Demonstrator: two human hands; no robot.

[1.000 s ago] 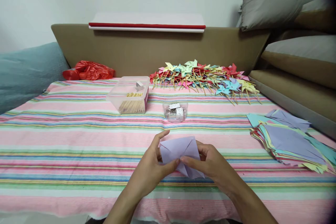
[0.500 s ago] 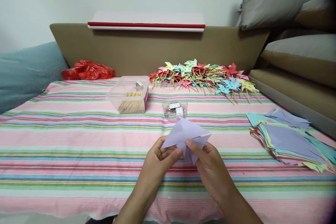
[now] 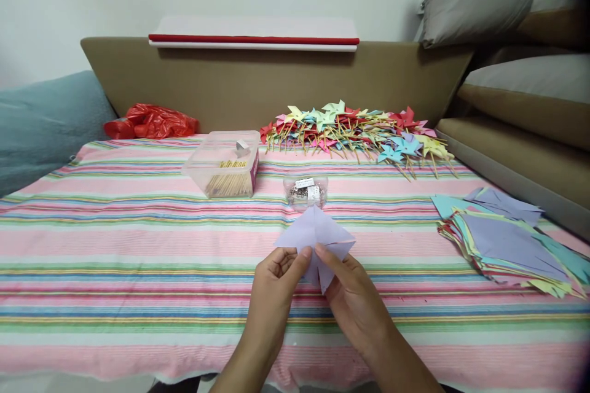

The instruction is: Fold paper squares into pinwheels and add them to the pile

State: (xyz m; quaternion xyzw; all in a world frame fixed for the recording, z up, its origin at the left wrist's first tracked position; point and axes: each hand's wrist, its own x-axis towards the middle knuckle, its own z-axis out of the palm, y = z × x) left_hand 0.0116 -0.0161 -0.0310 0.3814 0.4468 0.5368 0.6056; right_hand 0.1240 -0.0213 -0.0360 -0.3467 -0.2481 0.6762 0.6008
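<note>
Both of my hands hold a folded lilac paper piece [image 3: 314,232] above the striped cloth, near its front edge. My left hand [image 3: 273,285] pinches the paper's lower left part between thumb and fingers. From the right, my right hand [image 3: 353,291] grips it at the centre with thumb and forefinger. Some of the paper's flaps are folded in toward the middle, and its points stick out left, up and right.
Just beyond the paper stands a small clear tub of metal pins [image 3: 305,191]. A clear box of wooden sticks [image 3: 224,163] is at its left. Finished pinwheels [image 3: 354,131] are heaped at the back, cut coloured sheets [image 3: 507,242] lie right, a red bag [image 3: 152,122] back left.
The paper has been lifted and turned, going from a flat folded shape to one with points sticking out. Both hands shifted slightly forward with it.
</note>
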